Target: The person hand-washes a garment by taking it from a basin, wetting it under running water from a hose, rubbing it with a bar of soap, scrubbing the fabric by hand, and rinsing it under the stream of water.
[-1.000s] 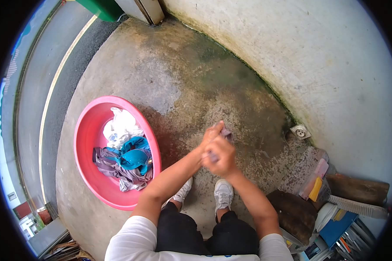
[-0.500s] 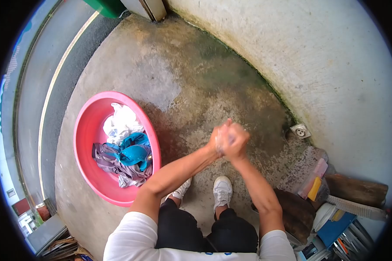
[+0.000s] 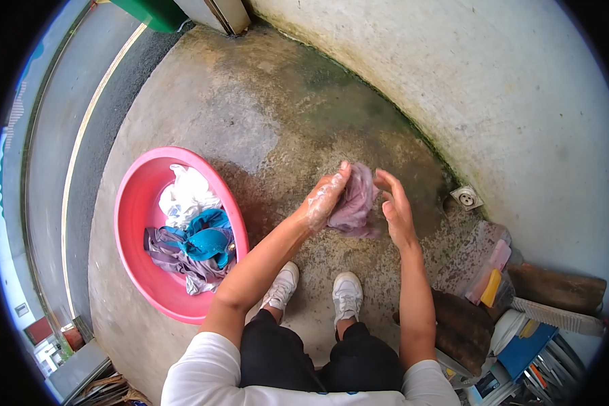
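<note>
My left hand [image 3: 326,196], streaked with white suds, holds a crumpled mauve cloth [image 3: 356,203] above the wet concrete. Just right of the cloth is my right hand [image 3: 398,206], its fingers apart and nothing in them. To the left, a pink basin [image 3: 134,267] stands on the floor. Inside it lie a white cloth [image 3: 186,193], a bright blue garment [image 3: 208,237] and a greyish purple garment [image 3: 166,250], bunched together.
A pale wall [image 3: 474,88] curves along the right, with a floor drain [image 3: 466,197] at its foot. Wooden blocks [image 3: 460,331], a yellow item [image 3: 491,287] and a blue box [image 3: 526,348] are piled at the lower right. A green bin [image 3: 157,12] stands at the top.
My hands were pressed together; now they are apart. My right hand has opened and moved right, and the mauve cloth shows in my left hand.
</note>
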A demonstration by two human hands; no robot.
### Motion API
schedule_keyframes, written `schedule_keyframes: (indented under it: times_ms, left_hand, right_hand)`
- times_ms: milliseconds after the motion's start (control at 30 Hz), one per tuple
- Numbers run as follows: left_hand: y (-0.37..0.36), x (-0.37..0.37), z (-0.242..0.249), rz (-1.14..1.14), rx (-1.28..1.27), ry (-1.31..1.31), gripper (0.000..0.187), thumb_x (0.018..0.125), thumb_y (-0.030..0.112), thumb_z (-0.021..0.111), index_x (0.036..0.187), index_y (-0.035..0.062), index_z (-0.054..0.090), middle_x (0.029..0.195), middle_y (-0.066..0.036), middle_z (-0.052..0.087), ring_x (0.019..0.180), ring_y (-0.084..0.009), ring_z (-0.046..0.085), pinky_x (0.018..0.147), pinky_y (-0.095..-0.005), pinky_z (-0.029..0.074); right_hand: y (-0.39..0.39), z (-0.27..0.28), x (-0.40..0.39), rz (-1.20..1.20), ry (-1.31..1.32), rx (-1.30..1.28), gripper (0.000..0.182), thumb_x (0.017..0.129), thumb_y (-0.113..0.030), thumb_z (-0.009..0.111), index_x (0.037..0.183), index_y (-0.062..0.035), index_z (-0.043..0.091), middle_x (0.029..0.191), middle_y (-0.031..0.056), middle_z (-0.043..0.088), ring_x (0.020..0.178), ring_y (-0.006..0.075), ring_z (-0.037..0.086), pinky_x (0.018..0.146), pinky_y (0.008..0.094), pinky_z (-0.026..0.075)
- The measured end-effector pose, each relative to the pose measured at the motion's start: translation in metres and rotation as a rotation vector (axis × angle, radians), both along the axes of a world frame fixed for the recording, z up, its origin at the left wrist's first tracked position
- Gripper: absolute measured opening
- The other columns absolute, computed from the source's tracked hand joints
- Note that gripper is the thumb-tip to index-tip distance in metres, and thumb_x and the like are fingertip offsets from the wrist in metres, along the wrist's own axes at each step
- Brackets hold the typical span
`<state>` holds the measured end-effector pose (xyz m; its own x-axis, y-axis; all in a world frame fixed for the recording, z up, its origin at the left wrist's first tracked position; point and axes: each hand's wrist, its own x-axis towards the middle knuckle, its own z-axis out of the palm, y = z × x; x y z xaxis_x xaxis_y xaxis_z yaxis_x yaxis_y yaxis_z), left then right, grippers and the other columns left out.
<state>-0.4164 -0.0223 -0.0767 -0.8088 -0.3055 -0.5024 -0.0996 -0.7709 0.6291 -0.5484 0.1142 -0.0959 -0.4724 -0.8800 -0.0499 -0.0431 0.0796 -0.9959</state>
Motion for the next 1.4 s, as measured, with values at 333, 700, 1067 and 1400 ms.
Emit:
schedule_keyframes:
  times_ms: [333, 700, 1067, 1400]
  left_hand:
    - [-0.009, 0.015, 0.000, -0.135, -0.299, -0.016, 0.031, 0.086, 0.029, 0.060, 0.096, -0.0005, 0.062, 0.079, -0.004, 0.063, 0.067, -0.0112, 0.058, 0.061, -0.0229, 0.048]
    - [-0.013, 0.016, -0.002, 0.151, 0.260, 0.278, 0.028, 0.082, 0.020, 0.055, 0.104, 0.0027, 0.056, 0.104, -0.008, 0.060, 0.095, -0.0180, 0.056, 0.088, -0.0336, 0.044]
    - [0.008, 0.001, -0.006, 0.296, 0.142, 0.055, 0.016, 0.091, 0.021, 0.053, 0.081, 0.0086, 0.054, 0.074, 0.000, 0.057, 0.066, -0.0097, 0.054, 0.064, -0.0254, 0.046]
    - [0.043, -0.030, -0.030, 0.429, 0.170, -0.042, 0.016, 0.093, 0.023, 0.047, 0.086, 0.0105, 0.055, 0.072, 0.001, 0.051, 0.060, -0.0103, 0.049, 0.054, -0.0251, 0.041]
  right_hand:
    - [-0.021, 0.013, 0.008, -0.124, -0.339, -0.066, 0.007, 0.087, -0.008, 0.058, 0.088, -0.0020, 0.054, 0.083, 0.0000, 0.055, 0.077, 0.0055, 0.050, 0.070, 0.0222, 0.041]
    - [-0.028, 0.033, 0.015, -0.218, -0.730, -0.021, 0.017, 0.088, -0.009, 0.057, 0.102, -0.0007, 0.052, 0.087, -0.0002, 0.055, 0.076, 0.0063, 0.051, 0.068, 0.0218, 0.042]
    - [-0.038, 0.015, 0.031, -0.535, 0.061, -0.136, 0.013, 0.090, -0.016, 0.055, 0.091, -0.0037, 0.053, 0.080, 0.0001, 0.052, 0.070, 0.0066, 0.046, 0.063, 0.0227, 0.040]
    - [-0.052, -0.001, 0.039, -0.299, 0.709, -0.040, 0.036, 0.089, -0.018, 0.052, 0.058, -0.0012, 0.050, 0.052, 0.0154, 0.050, 0.045, 0.0313, 0.050, 0.044, 0.0389, 0.038]
